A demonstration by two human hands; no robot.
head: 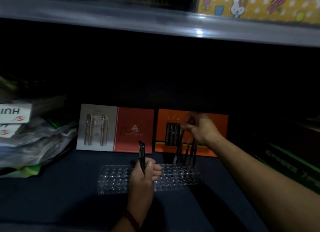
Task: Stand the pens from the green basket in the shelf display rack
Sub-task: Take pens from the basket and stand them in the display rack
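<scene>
A clear acrylic display rack with rows of holes lies on the dark shelf. Several dark pens stand upright in its right end. My left hand is over the rack's middle and grips a small bunch of dark pens that point upward. My right hand is raised above the rack's right end and pinches the top of one pen, whose lower tip sits at a rack hole. The green basket is not in view.
Two flat pen gift boxes lean at the back, a grey-and-red one and an orange one. A plastic bag and white boxes crowd the left. Dark green boxes sit right. An upper shelf edge overhangs.
</scene>
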